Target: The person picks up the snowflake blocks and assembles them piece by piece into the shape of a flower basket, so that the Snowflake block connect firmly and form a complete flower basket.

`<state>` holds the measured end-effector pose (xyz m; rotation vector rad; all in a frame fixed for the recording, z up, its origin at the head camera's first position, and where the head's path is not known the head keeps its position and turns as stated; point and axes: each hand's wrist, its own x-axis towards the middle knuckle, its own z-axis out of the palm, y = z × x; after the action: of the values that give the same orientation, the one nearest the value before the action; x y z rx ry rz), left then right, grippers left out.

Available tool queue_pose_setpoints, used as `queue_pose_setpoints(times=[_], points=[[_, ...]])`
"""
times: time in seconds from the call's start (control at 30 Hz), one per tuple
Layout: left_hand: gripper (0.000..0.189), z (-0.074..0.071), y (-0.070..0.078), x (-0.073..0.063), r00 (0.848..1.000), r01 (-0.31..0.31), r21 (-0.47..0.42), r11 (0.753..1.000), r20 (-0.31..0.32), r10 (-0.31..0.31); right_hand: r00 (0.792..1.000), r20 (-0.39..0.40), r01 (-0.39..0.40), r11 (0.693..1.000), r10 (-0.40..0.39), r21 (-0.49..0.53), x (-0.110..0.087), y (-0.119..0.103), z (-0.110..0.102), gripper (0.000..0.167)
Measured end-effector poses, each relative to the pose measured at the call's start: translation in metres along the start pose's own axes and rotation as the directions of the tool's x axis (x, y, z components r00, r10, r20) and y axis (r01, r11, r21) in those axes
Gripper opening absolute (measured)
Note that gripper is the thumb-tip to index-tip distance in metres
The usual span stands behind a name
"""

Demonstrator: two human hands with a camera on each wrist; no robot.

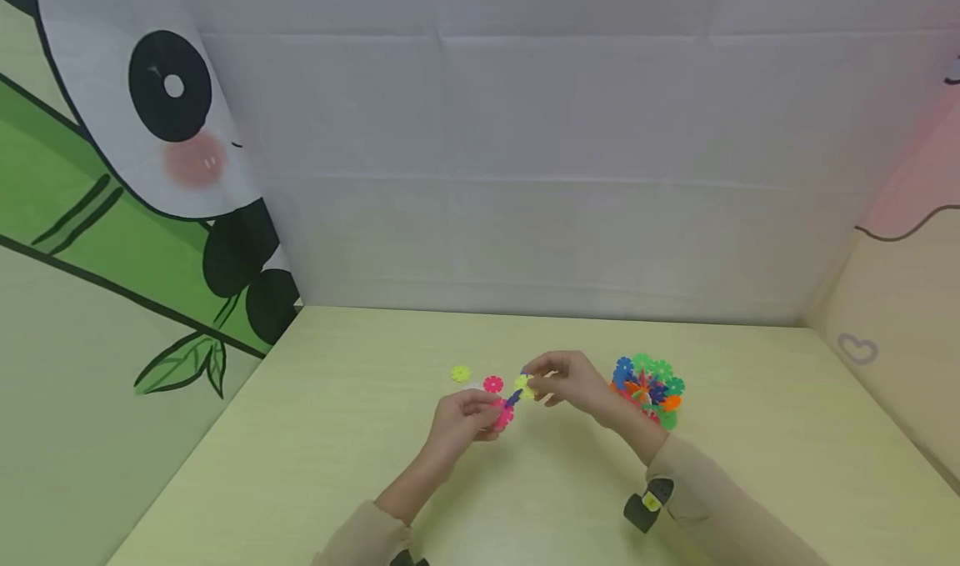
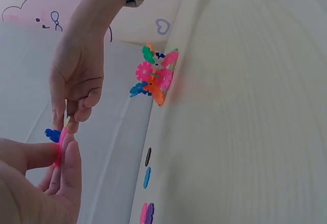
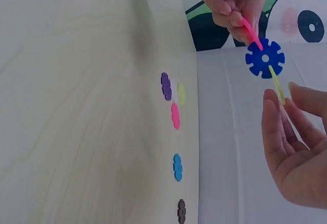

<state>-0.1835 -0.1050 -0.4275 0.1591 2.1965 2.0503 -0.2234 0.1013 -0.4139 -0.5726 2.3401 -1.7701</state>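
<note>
My left hand [image 1: 459,426] pinches a pink notched plastic disc [image 1: 505,417] between thumb and fingers. A dark blue disc [image 3: 265,58] joins it at the slots and stands between the two hands. On the blue disc's other side a yellow disc [image 3: 276,84] is seated at its edge, and the fingertips of my right hand [image 1: 572,380] pinch it. The three linked discs are held up above the table. In the left wrist view the pink disc [image 2: 62,143] shows edge-on and partly covers the blue one [image 2: 52,135].
A pile of linked, many-coloured discs [image 1: 651,391] stands on the table [image 1: 360,433], beyond the right forearm. Loose discs lie in front of the back wall: yellow [image 1: 461,373], pink [image 1: 492,384], purple [image 3: 166,86], light blue [image 3: 177,167] and dark brown [image 3: 182,211].
</note>
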Motion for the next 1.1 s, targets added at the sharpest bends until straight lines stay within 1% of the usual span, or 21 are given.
queue_pose_setpoints(times=[0.07,0.17,0.23,0.3,0.4,0.5,0.6,0.67,0.77,0.83,1.03,1.1], points=[[0.023,-0.005,-0.003,0.001,0.999,0.019,-0.005,1.0,-0.03,-0.019,1.0,-0.024,-0.005,1.0,0.005,-0.016,0.007,0.005,-0.002,0.029],[0.024,-0.014,-0.006,0.003,0.996,0.04,-0.017,0.999,-0.074,-0.041,0.995,-0.094,-0.028,0.999,0.024,-0.042,0.019,0.013,-0.002,0.028],[0.024,-0.018,-0.008,0.003,0.995,0.048,-0.022,0.999,-0.087,-0.049,0.99,-0.134,-0.044,0.997,0.035,-0.066,0.028,0.02,-0.002,0.027],[0.026,-0.021,-0.008,0.002,0.995,0.05,-0.03,0.998,-0.085,-0.052,0.987,-0.154,-0.062,0.993,0.046,-0.1,0.037,0.029,-0.001,0.027],[0.027,-0.022,-0.007,0.0,0.996,0.052,-0.038,0.998,-0.076,-0.054,0.988,-0.148,-0.077,0.985,0.054,-0.158,0.05,0.045,-0.002,0.028],[0.028,-0.021,-0.006,0.0,0.996,0.05,-0.03,0.998,-0.067,-0.052,0.986,-0.132,-0.124,0.972,0.099,-0.2,0.062,0.061,-0.003,0.029],[0.028,-0.019,-0.005,0.001,0.997,0.047,-0.023,0.999,-0.059,-0.048,0.983,-0.118,-0.165,0.95,0.138,-0.266,0.071,0.073,-0.003,0.031],[0.027,-0.017,-0.004,0.002,0.997,0.044,-0.026,0.999,-0.056,-0.045,0.983,-0.109,-0.174,0.932,0.146,-0.318,0.073,0.078,-0.003,0.032],[0.026,-0.015,-0.004,0.004,0.998,0.042,-0.037,0.998,-0.05,-0.044,0.985,-0.106,-0.166,0.903,0.135,-0.396,0.075,0.08,-0.002,0.03],[0.026,-0.014,-0.004,0.004,0.998,0.041,-0.036,0.999,-0.044,-0.042,0.988,-0.101,-0.149,0.891,0.116,-0.43,0.075,0.08,-0.001,0.029],[0.027,-0.011,-0.003,0.004,0.999,0.04,-0.023,0.999,-0.033,-0.041,0.99,-0.1,-0.138,0.878,0.103,-0.458,0.073,0.076,-0.001,0.023],[0.027,-0.01,-0.003,0.004,0.999,0.041,-0.029,0.999,-0.035,-0.042,0.992,-0.089,-0.121,0.873,0.09,-0.472,0.071,0.073,-0.001,0.024]])
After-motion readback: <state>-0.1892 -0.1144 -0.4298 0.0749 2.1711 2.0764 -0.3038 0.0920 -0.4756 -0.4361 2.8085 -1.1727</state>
